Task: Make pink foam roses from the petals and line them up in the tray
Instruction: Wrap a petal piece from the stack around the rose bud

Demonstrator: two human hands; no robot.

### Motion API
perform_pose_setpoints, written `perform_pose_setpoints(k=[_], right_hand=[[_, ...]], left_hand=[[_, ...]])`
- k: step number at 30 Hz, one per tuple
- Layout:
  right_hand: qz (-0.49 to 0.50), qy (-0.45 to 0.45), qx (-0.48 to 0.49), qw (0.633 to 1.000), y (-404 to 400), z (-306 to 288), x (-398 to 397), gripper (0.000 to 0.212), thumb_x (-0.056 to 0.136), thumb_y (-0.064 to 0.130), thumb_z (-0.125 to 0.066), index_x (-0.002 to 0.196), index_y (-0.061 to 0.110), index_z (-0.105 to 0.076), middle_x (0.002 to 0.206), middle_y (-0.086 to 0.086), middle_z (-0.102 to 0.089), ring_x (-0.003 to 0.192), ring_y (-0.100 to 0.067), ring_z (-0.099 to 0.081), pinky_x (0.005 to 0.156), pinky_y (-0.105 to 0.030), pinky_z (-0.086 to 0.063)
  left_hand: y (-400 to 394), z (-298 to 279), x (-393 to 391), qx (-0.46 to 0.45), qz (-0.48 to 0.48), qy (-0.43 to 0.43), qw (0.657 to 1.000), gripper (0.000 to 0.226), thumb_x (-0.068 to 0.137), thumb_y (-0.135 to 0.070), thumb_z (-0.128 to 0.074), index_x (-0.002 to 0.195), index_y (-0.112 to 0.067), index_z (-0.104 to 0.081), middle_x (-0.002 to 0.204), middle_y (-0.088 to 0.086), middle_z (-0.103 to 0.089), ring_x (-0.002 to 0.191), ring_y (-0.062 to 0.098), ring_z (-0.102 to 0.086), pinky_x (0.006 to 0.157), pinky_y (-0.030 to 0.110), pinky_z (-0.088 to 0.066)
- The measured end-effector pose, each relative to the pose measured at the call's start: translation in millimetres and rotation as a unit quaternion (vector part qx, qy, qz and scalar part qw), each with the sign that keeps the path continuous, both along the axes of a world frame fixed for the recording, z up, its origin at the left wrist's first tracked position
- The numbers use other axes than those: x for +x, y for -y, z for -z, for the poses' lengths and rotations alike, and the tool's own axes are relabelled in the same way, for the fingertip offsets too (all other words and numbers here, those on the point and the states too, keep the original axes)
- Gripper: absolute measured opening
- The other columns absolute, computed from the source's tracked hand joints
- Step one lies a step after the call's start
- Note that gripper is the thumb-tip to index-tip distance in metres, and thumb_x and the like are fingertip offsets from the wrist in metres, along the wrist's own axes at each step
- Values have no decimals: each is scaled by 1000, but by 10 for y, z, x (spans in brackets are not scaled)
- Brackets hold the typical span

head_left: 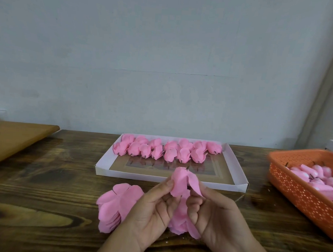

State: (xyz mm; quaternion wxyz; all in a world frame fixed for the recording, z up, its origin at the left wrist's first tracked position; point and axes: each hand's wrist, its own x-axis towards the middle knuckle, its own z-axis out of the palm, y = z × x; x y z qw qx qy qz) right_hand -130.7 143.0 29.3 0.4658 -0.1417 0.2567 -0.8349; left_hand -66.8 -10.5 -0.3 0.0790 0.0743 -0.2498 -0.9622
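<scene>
Left hand (152,208) and right hand (213,214) both pinch the half-built rose (181,182), stem tip pointing up and away; loose petals (116,204) lie just left. The tray (105,161) sits straight ahead beyond, about equally near both hands. Finished roses (168,150) fill its far rows, near strip bare.

Both forearms rise from the lower edge, converging toward the middle; the left hand (154,209) is palm-up and tilted inward, thumb raised, its tip pinching the near-left edge of a rose (179,182), the other fingers curled beneath it; the right hand (213,214) faces it just beside, palm turned inward, fingers curled tight with knuckles toward the left hand, thumb and forefinger pinching a petal on the rose's right side; the two hands nearly touch at the fingers.
</scene>
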Motion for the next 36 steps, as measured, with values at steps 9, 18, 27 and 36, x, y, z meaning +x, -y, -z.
perform_pose_setpoints(k=[9,18,27,36], right_hand=[[119,-124,162,972,141,161,70,53,66,-2,-81,116,2,-66,68,-10,-54,54,-14,-50,51,-24,-51],[228,-301,245,893,35,80,65,63,63,26,-81,121,42,-62,103,9,-73,98,-5,-69,73,-20,-57],[239,-362,189,881,5,12,58,45,69,26,-78,112,39,-73,121,15,-70,109,3,-65,79,-11,-52],[227,-360,173,888,28,52,42,28,78,28,-75,105,32,-76,111,0,-76,106,-15,-70,82,-23,-56]], left_hand=[[-28,-12,0,-20,1,-6,1000,39,80,-3,-69,115,15,-68,129,33,-63,111,35,-71,83,38,-63],[-10,-31,22,-59,18,3,998,36,85,-2,-69,117,12,-68,127,34,-63,105,36,-72,79,40,-64],[11,-14,19,-38,30,1,999,42,82,2,-77,121,13,-66,124,33,-65,104,36,-73,74,38,-63],[11,-16,17,-53,21,10,998,55,65,-1,-85,116,12,-69,124,32,-66,105,35,-73,79,38,-64]])
